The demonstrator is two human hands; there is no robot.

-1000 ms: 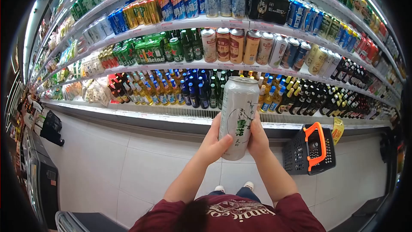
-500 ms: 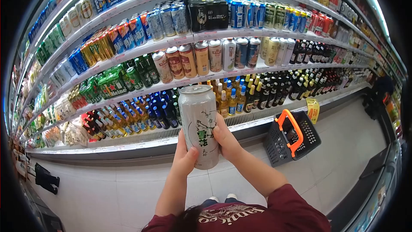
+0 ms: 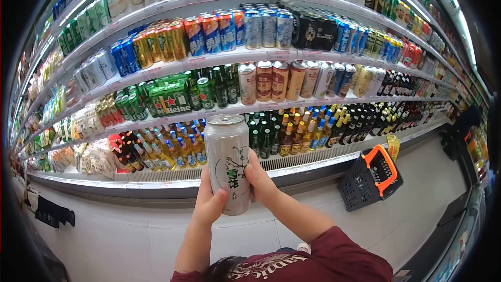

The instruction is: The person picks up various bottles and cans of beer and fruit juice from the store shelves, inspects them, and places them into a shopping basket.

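Note:
A tall silver-white beer can (image 3: 228, 156) with green lettering and a thin dark branch drawing is held upright in front of me. My left hand (image 3: 210, 201) wraps round its lower left side, thumb across the front. On the right side, my right hand (image 3: 259, 180) grips the can with its thumb near the branch drawing. The fingers behind the can are hidden. The can's top looks sealed. Behind it stand shelves of drinks, with dark green bottles (image 3: 265, 143) just to the right of the can.
Several shelf levels (image 3: 180, 112) curve across the view, holding cans and bottles. A black shopping basket (image 3: 360, 188) with an orange handle stands on the tiled floor at right, beside a yellow price tag (image 3: 393, 146). Another person (image 3: 459, 130) is at the far right.
My view has turned left, so the shelves and basket appear shifted right. The can and both hands sit slightly lower and further left in view. My grip is the same.

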